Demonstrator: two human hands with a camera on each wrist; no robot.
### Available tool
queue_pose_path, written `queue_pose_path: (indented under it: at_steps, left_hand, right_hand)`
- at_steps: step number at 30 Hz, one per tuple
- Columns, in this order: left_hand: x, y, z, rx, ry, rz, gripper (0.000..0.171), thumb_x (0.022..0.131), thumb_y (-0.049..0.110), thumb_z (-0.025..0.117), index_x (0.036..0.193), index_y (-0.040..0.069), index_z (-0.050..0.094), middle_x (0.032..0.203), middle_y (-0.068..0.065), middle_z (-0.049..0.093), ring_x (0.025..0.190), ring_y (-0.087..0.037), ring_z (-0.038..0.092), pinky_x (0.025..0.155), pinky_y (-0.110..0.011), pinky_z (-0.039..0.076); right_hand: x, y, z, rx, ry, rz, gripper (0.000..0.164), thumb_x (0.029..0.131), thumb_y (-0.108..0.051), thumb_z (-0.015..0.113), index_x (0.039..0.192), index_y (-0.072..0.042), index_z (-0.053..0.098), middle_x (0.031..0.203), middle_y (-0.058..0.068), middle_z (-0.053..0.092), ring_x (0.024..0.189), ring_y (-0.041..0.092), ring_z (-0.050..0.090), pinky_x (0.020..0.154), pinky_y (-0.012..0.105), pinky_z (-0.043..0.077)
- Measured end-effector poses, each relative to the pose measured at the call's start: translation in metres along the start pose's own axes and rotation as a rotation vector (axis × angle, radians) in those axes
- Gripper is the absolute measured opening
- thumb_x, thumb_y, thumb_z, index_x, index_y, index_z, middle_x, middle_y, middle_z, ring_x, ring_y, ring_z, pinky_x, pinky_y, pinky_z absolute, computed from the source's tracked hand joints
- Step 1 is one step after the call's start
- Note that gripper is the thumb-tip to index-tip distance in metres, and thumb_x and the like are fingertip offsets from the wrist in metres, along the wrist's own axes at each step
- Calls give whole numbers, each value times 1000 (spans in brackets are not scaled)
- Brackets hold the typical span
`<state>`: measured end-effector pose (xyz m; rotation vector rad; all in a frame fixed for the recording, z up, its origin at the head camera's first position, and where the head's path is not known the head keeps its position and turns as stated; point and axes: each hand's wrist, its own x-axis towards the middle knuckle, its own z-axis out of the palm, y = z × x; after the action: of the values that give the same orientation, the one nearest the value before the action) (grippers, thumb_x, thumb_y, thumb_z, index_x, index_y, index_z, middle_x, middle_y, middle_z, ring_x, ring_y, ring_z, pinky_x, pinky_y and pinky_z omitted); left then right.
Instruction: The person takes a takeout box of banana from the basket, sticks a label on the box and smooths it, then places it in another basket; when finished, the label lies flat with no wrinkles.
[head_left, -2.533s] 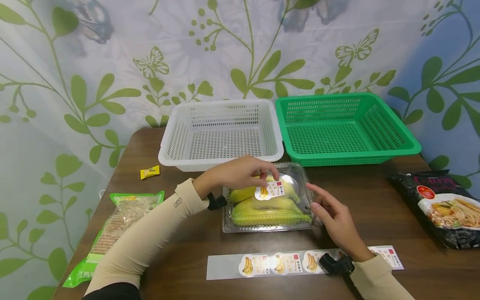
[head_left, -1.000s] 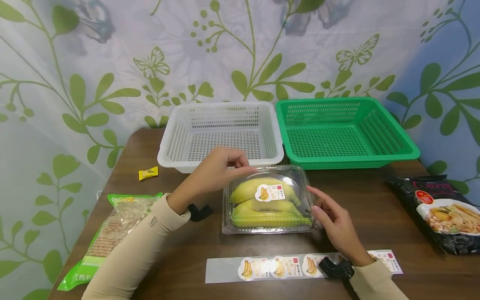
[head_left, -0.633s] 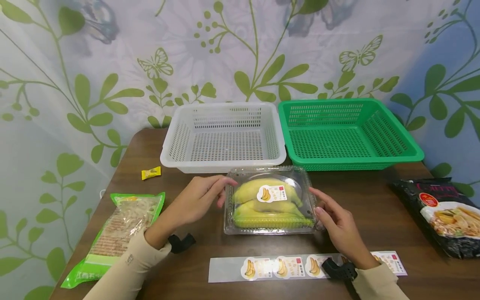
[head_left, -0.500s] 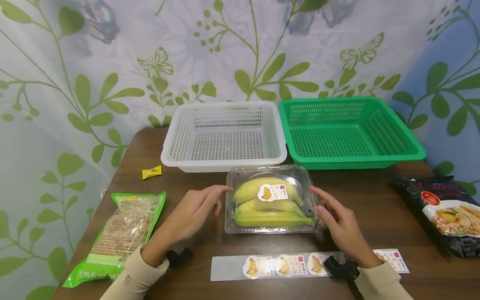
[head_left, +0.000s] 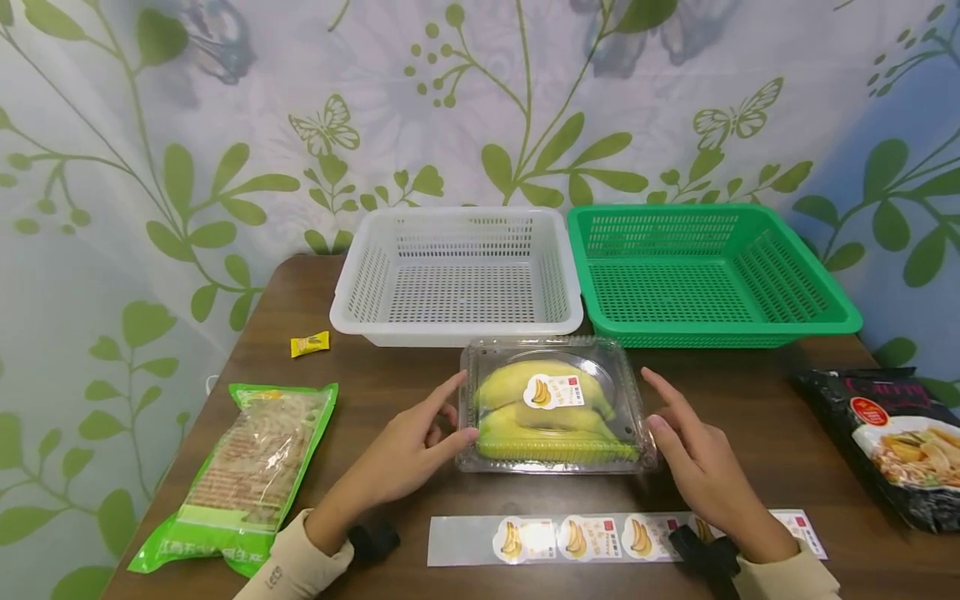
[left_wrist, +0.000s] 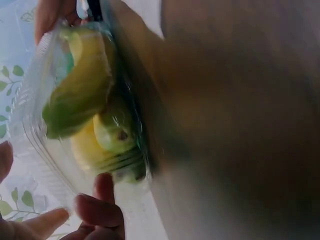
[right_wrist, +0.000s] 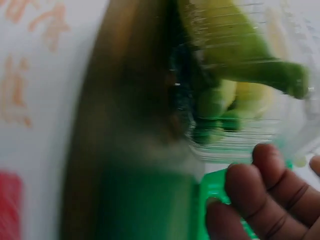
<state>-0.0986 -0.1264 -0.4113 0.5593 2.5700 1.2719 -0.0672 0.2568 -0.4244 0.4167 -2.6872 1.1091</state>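
A clear plastic clamshell box (head_left: 627, 408) lies in the middle of the table with yellow-green bananas (head_left: 517, 421) inside. On its lid is a white sticker (head_left: 553, 392) with a banana picture. My left hand (head_left: 412, 450) is at the box's left side, index finger and thumb stretched toward the edge. In the left wrist view its fingertips (left_wrist: 102, 187) overlap the box's end. Along the right side is my right hand (head_left: 701, 467), with loosely spread fingers close to the wall. The right wrist view shows its fingers (right_wrist: 245, 185) beside that end.
Behind the box stand a white basket (head_left: 457, 329) and a green basket (head_left: 720, 329). A strip of banana stickers (head_left: 461, 540) lies in front, partly under the right wrist. Left are a green-edged food bag (head_left: 247, 467) and a yellow packet (head_left: 310, 343); right, a black noodle bag (head_left: 896, 442).
My left hand has come away from the sticker on the lid, passed the box's back left corner and come down to its left side. The right hand has stayed on the right side.
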Motion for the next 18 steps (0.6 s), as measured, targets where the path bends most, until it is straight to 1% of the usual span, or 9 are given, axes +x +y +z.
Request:
queue_pose_path:
  at_steps: [2, 4, 6, 8, 11, 13, 14, 16, 18]
  left_hand:
    - [0, 0, 1, -45, -3, 15, 77, 99, 51, 64, 161, 42, 21, 107, 7, 58, 68, -12, 51, 60, -27, 46]
    - [0, 0, 2, -92, -1, 33, 78, 99, 47, 65, 162, 41, 20, 107, 6, 57, 71, -12, 51, 61, -27, 46]
    - [-1, 0, 2, -127, 0, 47, 76, 99, 44, 66, 162, 40, 23, 107, 4, 56, 74, -13, 52, 63, -27, 47]
    - [-1, 0, 2, -146, -3, 56, 73, 100, 41, 66, 161, 39, 25, 106, 3, 54, 75, -14, 51, 64, -27, 47]
    - [-1, -2, 3, -170, -15, 67, 70, 101, 38, 65, 161, 38, 29, 104, 2, 53, 74, -14, 49, 63, -27, 46]
    - [0, -2, 4, -181, -22, 78, 69, 102, 37, 65, 160, 37, 30, 103, 2, 52, 72, -13, 48, 61, -27, 45]
    - [1, -3, 4, -192, -27, 82, 68, 102, 36, 65, 160, 37, 30, 103, 2, 52, 71, -13, 48, 60, -26, 45]
    - [2, -4, 5, -207, -34, 92, 68, 102, 35, 65, 160, 36, 30, 103, 1, 52, 70, -14, 47, 59, -26, 45]
    - [3, -5, 6, -219, -36, 96, 68, 102, 34, 65, 160, 37, 30, 104, 1, 52, 69, -14, 47, 58, -26, 45]
  right_hand:
    - [2, -1, -6, -8, 8, 3, 61, 107, -11, 50, 160, -34, 31, 79, -6, 56, 61, 9, 50, 57, 26, 39]
    - [5, -1, -13, -6, 28, -7, 61, 107, -9, 51, 160, -32, 33, 80, -6, 59, 65, 10, 55, 60, 23, 42]
    - [10, 3, -21, 6, 53, -8, 61, 106, -7, 52, 159, -30, 34, 82, -5, 61, 69, 11, 59, 63, 19, 45]
    - [17, 10, -30, 21, 85, 3, 60, 105, -7, 53, 159, -28, 36, 82, -2, 63, 68, 10, 61, 64, 17, 47]
    - [27, 25, -47, 57, 139, 55, 58, 106, -8, 54, 159, -24, 38, 85, 4, 65, 69, 9, 63, 64, 15, 49]
    - [33, 35, -59, 109, 189, 101, 55, 107, -9, 53, 158, -21, 38, 87, 5, 65, 70, 8, 64, 64, 15, 51]
    - [36, 40, -65, 152, 221, 126, 54, 107, -10, 52, 158, -20, 39, 89, 4, 64, 70, 8, 64, 64, 15, 52]
    - [44, 49, -77, 325, 300, 180, 51, 106, -10, 53, 155, -16, 43, 90, 4, 64, 69, 8, 66, 61, 17, 53]
    - [52, 56, -88, 520, 416, 243, 46, 105, -10, 55, 151, -13, 48, 90, 5, 63, 67, 10, 66, 59, 18, 54]
